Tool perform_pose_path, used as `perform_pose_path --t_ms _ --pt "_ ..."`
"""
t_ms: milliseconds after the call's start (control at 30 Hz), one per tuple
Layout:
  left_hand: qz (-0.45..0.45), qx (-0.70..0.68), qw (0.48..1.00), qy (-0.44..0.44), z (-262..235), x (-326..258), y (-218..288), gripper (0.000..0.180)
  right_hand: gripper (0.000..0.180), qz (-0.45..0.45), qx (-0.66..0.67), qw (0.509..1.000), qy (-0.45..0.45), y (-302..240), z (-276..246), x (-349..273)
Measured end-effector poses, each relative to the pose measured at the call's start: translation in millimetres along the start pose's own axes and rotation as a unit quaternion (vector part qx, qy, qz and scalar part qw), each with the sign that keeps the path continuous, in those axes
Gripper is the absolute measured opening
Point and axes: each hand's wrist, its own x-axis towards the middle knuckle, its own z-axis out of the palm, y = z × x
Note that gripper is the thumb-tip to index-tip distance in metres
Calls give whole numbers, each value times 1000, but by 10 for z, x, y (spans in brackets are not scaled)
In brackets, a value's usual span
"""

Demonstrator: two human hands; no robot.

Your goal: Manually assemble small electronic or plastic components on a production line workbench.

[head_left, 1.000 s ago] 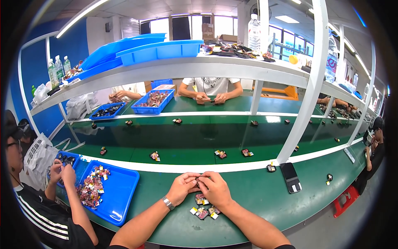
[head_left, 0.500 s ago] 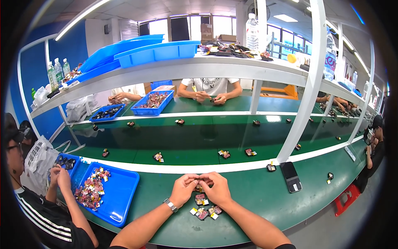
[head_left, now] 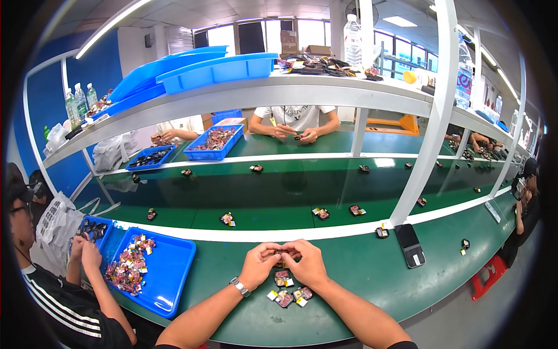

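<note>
My left hand (head_left: 259, 266), with a metal watch on its wrist, and my right hand (head_left: 306, 264) meet over the green workbench. Their fingertips pinch together on a small dark electronic module (head_left: 281, 252), mostly hidden by the fingers. Just below the hands lies a black-cased module (head_left: 283, 278) with a reddish face and a yellow-white tag. Nearer to me, two similar modules sit side by side, a left one (head_left: 283, 299) and a right one (head_left: 302, 295), both with pale tags.
A blue tray (head_left: 185, 264) holding many reddish pieces stands at left, beside a co-worker in a black striped shirt (head_left: 55, 291). A dark phone (head_left: 411, 245) lies right, near a white shelf post (head_left: 419, 151). Beyond the white rail, scattered modules ride on the green belt (head_left: 267, 212).
The modules on the belt have shifted slightly to the right. My hands stay together at nearly the same spot, their fingers slightly moved around the held module.
</note>
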Motion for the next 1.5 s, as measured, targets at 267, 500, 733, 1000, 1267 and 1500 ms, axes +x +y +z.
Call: perform_pose_path --t_ms 267,500,733,1000,1267,1500 --pt "-10 -47 999 26 15 1 116 40 25 167 34 984 52 517 -75 476" --pt "-19 -29 999 14 -53 20 66 30 23 69 -124 986 86 1010 10 956" --pt "-20 6 1000 -5 -84 25 72 22 45 75 -384 899 197 1186 -771 759" --pt "-12 16 1000 -24 -45 41 49 19 58 167 -265 940 138 1271 -852 833" --pt "-92 -58 993 -37 -171 29 144 36 68 -65 -65 988 -123 223 -502 205" --pt "-158 -88 966 -186 -234 57 185 37 57 -92 -110 960 -239 -58 -434 147"
